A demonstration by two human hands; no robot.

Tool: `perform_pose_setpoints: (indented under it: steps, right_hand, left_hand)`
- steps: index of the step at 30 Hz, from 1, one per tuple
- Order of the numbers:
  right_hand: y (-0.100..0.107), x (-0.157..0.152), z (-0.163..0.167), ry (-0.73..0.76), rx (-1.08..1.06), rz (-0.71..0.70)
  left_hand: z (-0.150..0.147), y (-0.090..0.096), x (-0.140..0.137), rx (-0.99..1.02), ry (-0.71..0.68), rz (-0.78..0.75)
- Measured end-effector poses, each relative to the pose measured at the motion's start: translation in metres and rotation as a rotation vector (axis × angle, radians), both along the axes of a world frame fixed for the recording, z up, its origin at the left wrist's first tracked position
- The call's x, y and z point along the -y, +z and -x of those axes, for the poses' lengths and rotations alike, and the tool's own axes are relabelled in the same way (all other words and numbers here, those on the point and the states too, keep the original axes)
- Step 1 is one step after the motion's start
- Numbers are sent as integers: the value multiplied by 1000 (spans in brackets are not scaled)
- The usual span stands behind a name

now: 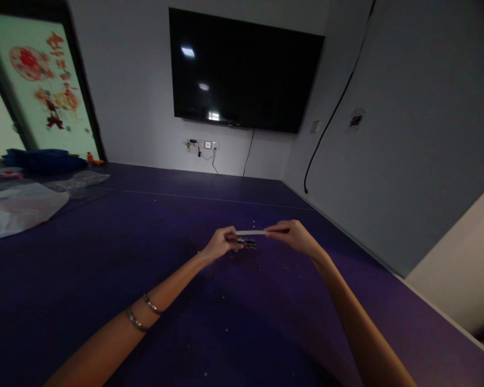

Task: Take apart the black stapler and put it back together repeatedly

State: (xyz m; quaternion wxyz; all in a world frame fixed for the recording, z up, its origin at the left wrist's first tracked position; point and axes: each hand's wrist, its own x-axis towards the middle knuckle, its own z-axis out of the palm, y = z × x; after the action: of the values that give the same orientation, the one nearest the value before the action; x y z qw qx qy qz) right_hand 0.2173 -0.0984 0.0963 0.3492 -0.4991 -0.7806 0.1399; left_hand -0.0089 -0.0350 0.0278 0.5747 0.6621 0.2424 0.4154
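Observation:
Above the purple surface, my left hand is closed around a small dark item with printed markings, whose exact kind I cannot make out. A thin white strip stretches level between both hands, its left end at my left fingers. Its right end is pinched between the thumb and fingers of my right hand. The dark item sits just below the strip, and part of it is hidden by my left fingers.
Clear plastic wrapping, a white sheet and dark blue cloth lie at the far left. A television hangs on the back wall above sockets. A black cable dangles along the right wall. Small white specks dot the surface.

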Motion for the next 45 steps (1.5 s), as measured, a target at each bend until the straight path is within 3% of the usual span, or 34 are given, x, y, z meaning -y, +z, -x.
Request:
perform_pose_setpoints:
  steps: [5, 10, 15, 45]
  right_hand:
    - [-2, -1, -1, 70, 2, 34]
    - [-3, -2, -4, 10, -9, 35]
    - [-3, -2, -6, 84, -10, 78]
    - [-8, -6, -9, 74, -86, 84]
  left_hand:
    - [0, 1, 1, -2, 9, -9]
    - [0, -1, 0, -9, 29, -3]
    - [0, -4, -2, -28, 33, -22]
    - [1, -4, -2, 2, 36, -23]
